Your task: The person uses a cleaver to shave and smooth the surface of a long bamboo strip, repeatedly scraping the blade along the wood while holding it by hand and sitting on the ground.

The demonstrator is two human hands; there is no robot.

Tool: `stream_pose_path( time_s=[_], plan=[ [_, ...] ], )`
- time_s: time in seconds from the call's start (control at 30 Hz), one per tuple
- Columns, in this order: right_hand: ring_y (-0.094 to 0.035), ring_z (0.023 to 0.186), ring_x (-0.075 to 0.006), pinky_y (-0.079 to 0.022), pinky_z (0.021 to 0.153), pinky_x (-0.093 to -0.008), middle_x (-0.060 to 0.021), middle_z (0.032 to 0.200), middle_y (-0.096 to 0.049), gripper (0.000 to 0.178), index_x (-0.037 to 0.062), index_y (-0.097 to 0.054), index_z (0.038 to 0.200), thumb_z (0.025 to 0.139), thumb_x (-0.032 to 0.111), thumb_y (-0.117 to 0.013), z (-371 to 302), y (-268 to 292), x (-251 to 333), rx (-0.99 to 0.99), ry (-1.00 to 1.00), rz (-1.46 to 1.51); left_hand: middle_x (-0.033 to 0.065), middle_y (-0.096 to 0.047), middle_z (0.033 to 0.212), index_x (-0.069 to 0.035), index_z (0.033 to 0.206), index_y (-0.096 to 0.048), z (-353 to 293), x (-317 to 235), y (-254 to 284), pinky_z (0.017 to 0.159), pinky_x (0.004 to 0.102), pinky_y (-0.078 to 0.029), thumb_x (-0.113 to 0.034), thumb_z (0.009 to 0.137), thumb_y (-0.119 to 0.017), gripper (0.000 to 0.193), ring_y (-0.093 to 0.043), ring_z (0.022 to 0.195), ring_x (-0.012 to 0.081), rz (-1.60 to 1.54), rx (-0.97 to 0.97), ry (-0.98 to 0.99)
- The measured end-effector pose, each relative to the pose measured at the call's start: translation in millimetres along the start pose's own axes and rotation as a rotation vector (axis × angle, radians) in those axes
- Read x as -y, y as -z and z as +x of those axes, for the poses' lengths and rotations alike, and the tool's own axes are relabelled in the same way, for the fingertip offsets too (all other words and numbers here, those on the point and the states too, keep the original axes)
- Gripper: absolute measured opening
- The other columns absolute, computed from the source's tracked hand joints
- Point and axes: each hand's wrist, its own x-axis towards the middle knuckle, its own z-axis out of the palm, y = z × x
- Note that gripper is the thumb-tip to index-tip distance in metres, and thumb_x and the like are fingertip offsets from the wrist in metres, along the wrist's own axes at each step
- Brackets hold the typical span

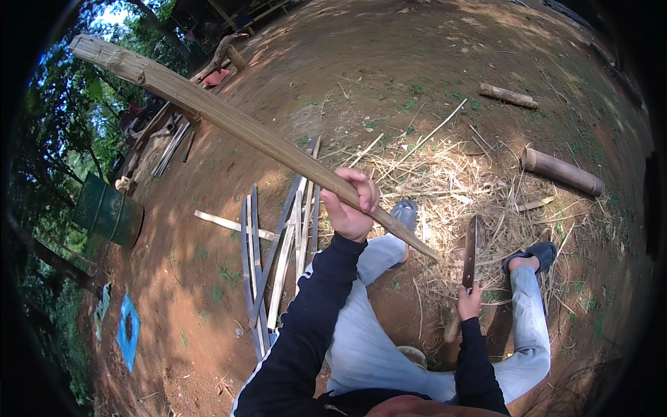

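Note:
My left hand (351,217) is closed round a long wooden pole (236,124), which slants from the upper left down to a narrow, tapered end between my feet. The pole's thick end is raised far out to the left. My right hand (470,304) grips a large knife (472,244) by its handle, low between my knees. Its dark blade points away from me and stays apart from the pole. Behind the knife hand, a short piece of wood (452,326) is partly hidden.
Pale shavings (451,177) cover the ground around my feet. Several long split strips (281,274) lie crossed by my left leg. A bamboo section (561,172) and a short log (508,95) rest at the right. A green drum (108,210) and blue plastic sheet (128,337) are leftward.

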Motion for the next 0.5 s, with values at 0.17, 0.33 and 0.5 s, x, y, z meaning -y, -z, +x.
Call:
stream_pose_path(
  time_s=[0.17,0.33,0.5],
  plan=[
    [-0.048,0.042,-0.0122,-0.039,0.036,-0.0281,-0.0008,0.059,-0.048,0.011,0.0066,-0.047,0.095,0.088,0.01,-0.056,-5,-12,-21,0.125,-0.142,0.252,-0.0014,-0.033,0.048,-0.009,0.077,-0.05,23,-34,-2,0.039,0.0248,-0.024,-0.068,0.091,-0.029,0.064,-0.029,0.041,0.0108,-0.146,-0.236,-0.059],
    [-0.049,0.044,-0.0119,-0.043,0.037,-0.0273,-0.0021,0.061,-0.047,0.022,0.0082,-0.044,0.099,0.091,0.022,-0.059,-23,-22,12,0.172,-0.232,0.528,-0.0023,-0.033,0.045,-0.012,0.064,-0.046,25,-57,39,0.038,0.0257,-0.022,-0.068,0.091,-0.028,0.064,-0.029,0.04,0.011,-0.325,-0.29,-0.007],
    [-0.05,0.045,-0.0139,-0.043,0.039,-0.0276,-0.0027,0.065,-0.048,0.039,0.0104,-0.044,0.096,0.091,0.047,-0.056,-34,0,94,0.026,-0.187,0.844,-0.0018,-0.032,0.041,-0.011,0.06,-0.042,10,-20,-8,0.038,0.0247,-0.024,-0.07,0.09,-0.028,0.067,-0.027,0.035,0.01,-0.634,-0.087,0.172]
  ],
)
